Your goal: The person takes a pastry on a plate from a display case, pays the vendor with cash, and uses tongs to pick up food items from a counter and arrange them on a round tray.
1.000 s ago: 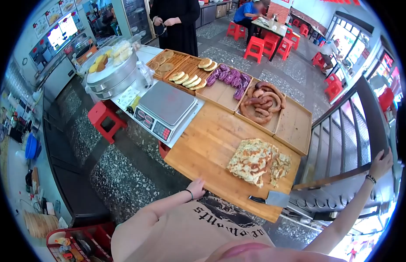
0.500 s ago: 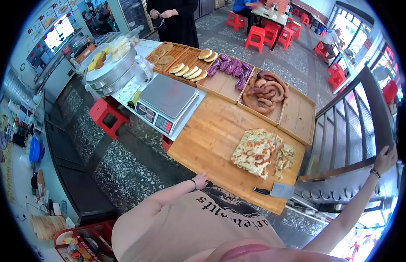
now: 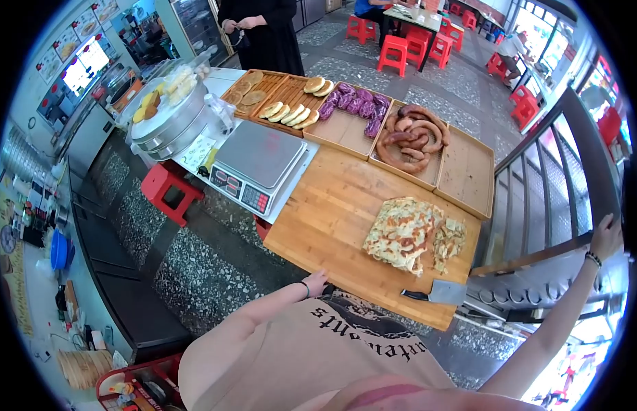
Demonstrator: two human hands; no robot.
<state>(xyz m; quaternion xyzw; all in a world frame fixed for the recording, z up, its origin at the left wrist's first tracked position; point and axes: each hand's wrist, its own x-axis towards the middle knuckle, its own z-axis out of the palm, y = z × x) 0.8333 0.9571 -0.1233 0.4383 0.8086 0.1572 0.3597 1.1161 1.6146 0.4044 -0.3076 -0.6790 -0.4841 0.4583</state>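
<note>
My left hand [image 3: 316, 281] lies at the near edge of a wooden cutting board [image 3: 325, 219], fingers stretched out and holding nothing; its fingertips are small in view. Over at the far right, my right hand [image 3: 607, 236] rests against the dark metal frame [image 3: 582, 171] of a rack, fingers extended. On the board sits a stack of browned flatbread [image 3: 400, 233], with cut pieces of it [image 3: 449, 243] beside it. A cleaver [image 3: 447, 292] with a black handle lies flat near the board's front right corner.
Behind the board stand trays of sausages [image 3: 414, 140], purple wrapped items [image 3: 359, 103] and round flat cakes [image 3: 289, 114]. A digital scale [image 3: 253, 154] and a metal steamer [image 3: 171, 127] are to the left. A red stool [image 3: 171, 192] stands below; a person in black [image 3: 267, 34] stands across.
The view has shifted slightly, so the scene sits a little differently in frame. Both hands keep their places at the board edge and the rack frame.
</note>
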